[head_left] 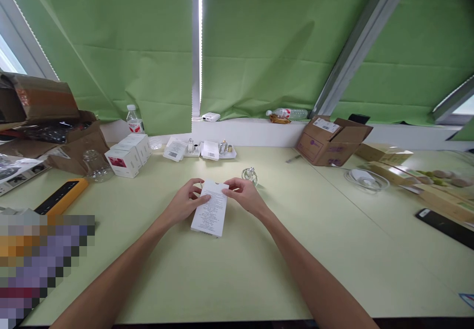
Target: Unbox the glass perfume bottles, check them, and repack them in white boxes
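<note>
Your left hand (187, 201) grips the printed carton (209, 218) by its upper left edge, the thumb laid on the printed face; your right hand (244, 196) pinches the same carton near its upper right corner. The carton, white with lines of small text, is between your hands near the middle of the bench (207, 284), its top leaning slightly to the right; whether its lower end touches the surface, you cannot tell. A clear glass bottle (250, 176) sits just beyond your right hand. Farther back, white trays (231, 155) bear small bottles, with barcoded white packets (210, 151) beside them. To your left, white boxes (128, 155) stand in a row, near an orange power strip (79, 187); to your right are an open cardboard box (318, 144) and a coiled white cable (379, 189)
</note>
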Demonstrator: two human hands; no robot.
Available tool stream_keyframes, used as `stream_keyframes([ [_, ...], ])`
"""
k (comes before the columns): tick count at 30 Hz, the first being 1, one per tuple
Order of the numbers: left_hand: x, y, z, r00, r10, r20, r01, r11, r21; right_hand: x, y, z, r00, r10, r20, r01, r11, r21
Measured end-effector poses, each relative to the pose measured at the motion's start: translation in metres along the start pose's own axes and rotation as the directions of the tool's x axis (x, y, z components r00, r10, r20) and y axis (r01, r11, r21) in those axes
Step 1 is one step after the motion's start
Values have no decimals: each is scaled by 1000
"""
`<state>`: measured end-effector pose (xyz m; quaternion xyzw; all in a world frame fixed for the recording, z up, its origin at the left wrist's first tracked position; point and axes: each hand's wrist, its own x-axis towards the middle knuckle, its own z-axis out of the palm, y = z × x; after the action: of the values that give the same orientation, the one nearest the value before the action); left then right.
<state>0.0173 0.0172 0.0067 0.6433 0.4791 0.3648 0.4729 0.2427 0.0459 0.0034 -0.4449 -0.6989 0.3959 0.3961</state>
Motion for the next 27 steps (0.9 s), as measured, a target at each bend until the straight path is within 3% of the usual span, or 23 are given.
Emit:
stream_keyframes([
  [27,1,-5,-1,999,-34,-3,34,999,19,0,1,3,999,-33,2,33,995,-91],
])
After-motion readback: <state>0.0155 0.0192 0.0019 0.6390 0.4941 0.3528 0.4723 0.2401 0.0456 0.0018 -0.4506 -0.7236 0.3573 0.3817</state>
